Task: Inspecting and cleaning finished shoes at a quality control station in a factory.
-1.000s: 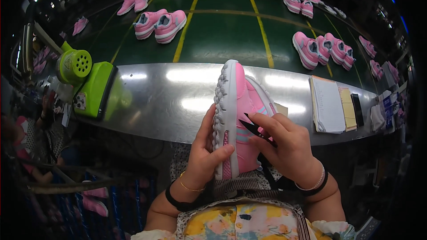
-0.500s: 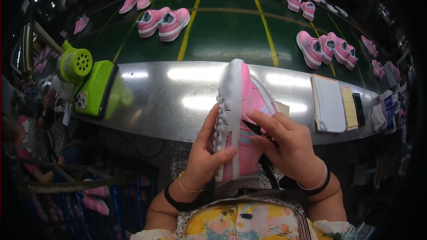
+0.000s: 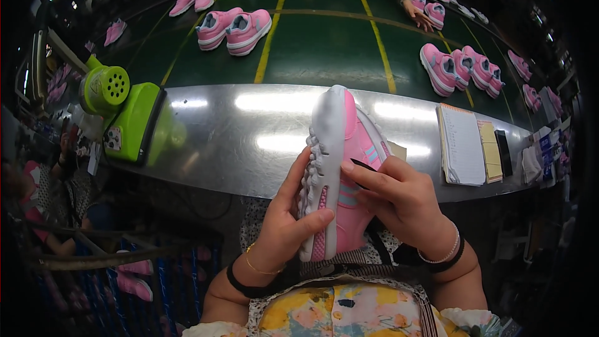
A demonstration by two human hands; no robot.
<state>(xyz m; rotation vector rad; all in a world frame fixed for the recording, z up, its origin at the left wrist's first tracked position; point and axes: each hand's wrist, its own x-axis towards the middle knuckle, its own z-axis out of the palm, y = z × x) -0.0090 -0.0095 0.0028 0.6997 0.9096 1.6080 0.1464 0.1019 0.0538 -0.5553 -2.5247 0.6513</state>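
A pink sneaker point(image 3: 351, 198) with a thick white sole stands on end, toe up, before my chest. My left hand point(image 3: 284, 224) is closed around its sole side, thumb across the lower sidewall. My right hand point(image 3: 402, 196) pinches a small black pointed tool point(image 3: 360, 163); its exact kind is hard to make out, as the fingers cover most of it. My right index fingertip rests near the line between the sole and the pink upper. Behind the sneaker, part of a second white-edged pink shoe point(image 3: 374, 128) shows, mostly hidden.
Beyond the metal worktable point(image 3: 206, 168) runs a green conveyor belt point(image 3: 324, 50) carrying pink sneakers point(image 3: 248, 32). A lime-green machine point(image 3: 134, 125) stands left, a notebook point(image 3: 462, 146) right. Across the belt, another person's hand point(image 3: 419, 15) reaches over near some shoes.
My right fingers have moved in against the sneaker's sole edge, covering more of the tool. The sneaker has shifted slightly right. Across the belt, a person's arm has reached farther over it.
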